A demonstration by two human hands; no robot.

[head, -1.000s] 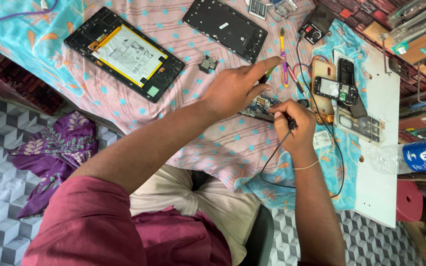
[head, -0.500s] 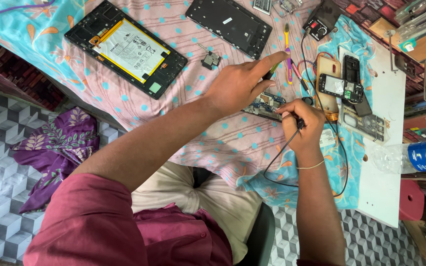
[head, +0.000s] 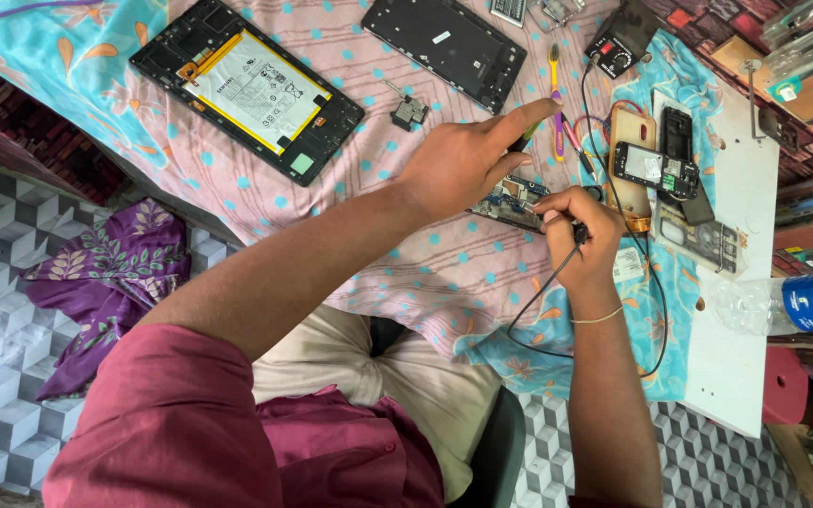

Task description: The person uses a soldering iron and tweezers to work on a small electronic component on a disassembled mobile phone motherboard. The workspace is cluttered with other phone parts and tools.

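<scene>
**Two hands on a small circuit board**

Near the middle of the frame, a little right of centre, a small circuit board (head: 510, 199) lay on the pink dotted cloth (head: 369, 216) that covered the surface. The left hand (head: 458, 160) rested on top of the board. Its pointing finger was stretched out toward the upper right, and the other fingers (head: 505, 162) were curled down. A thin green tool seemed to poke out from under them, but I could not tell if the hand really gripped it.

The right hand (head: 581, 230) sat just beside the board, on its lower right side. Its fingers were closed tight around a thin black tool with a wire (head: 557, 268). The wire hung down toward the lower part of the frame. The tip met the board where the two hands came close, but the exact spot was hidden.

To do this step well, the left hand should press the board flat so it cannot slide. The right hand should move slowly and touch only one small spot. The wire should stay loose so it does not tug.

An open tablet (head: 247, 89) lay in the upper left. A dark back cover (head: 444, 42) lay at the top. Opened phones (head: 661, 169) lay to the right.
</scene>
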